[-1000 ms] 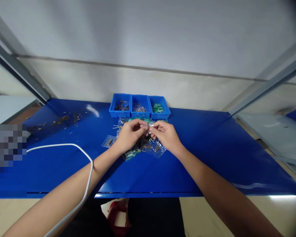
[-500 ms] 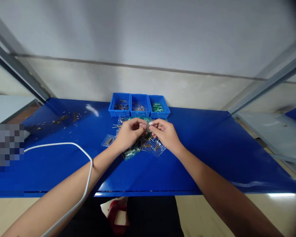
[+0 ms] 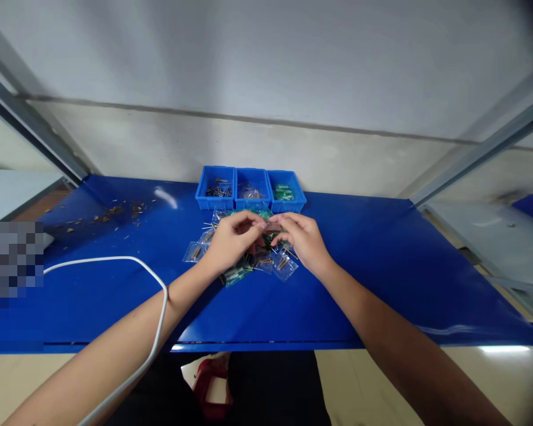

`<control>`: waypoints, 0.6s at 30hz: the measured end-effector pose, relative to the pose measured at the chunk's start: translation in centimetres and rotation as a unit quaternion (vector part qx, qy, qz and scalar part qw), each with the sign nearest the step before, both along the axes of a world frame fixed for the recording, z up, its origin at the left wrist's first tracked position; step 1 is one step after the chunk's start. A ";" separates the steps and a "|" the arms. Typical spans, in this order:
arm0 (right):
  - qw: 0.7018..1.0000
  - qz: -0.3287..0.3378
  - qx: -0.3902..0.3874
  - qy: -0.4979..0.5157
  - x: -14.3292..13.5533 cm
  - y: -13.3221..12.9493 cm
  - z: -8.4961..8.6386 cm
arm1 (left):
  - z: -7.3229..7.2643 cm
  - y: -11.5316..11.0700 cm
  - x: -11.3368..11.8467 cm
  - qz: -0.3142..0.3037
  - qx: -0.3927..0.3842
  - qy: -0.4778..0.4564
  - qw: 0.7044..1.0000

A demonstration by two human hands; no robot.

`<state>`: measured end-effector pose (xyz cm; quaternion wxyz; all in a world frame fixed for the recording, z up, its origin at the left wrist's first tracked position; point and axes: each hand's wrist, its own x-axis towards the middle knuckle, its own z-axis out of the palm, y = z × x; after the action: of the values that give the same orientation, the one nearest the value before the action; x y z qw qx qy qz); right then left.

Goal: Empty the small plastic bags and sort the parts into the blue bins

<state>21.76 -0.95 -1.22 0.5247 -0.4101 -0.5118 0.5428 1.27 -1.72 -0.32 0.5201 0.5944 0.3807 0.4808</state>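
Free tabletop (image 3: 404,254) rightward, bins (image 3: 252,203) blocking behind, packets (image 3: 285,264) probably crowding under left hand (image 3: 231,241)

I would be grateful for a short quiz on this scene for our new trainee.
1. How many open blue plastic bins stand beyond the left hand and right hand?
2. Which bin holds the shiny green pieces: A) leftmost, B) middle, C) rightmost?
3. True or false: small clear plastic packets holding thin gold-coloured pieces lie on the glossy blue table.

Key: 1. three; 2. C; 3. true.
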 end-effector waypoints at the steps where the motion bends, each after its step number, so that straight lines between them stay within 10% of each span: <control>1: 1.000 0.000 0.003 -0.008 0.0 0.1 -0.1 | -0.2 0.1 0.1 0.000 0.001 -0.005 1.000; 18: 0.987 -0.007 0.090 -0.136 0.1 -0.1 -1.3 | -0.8 0.6 0.1 0.061 0.058 0.040 0.996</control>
<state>21.90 -1.03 -2.49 0.4891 -0.4344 -0.6223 0.4299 1.37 -1.17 -1.09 0.4385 0.6182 0.4080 0.5090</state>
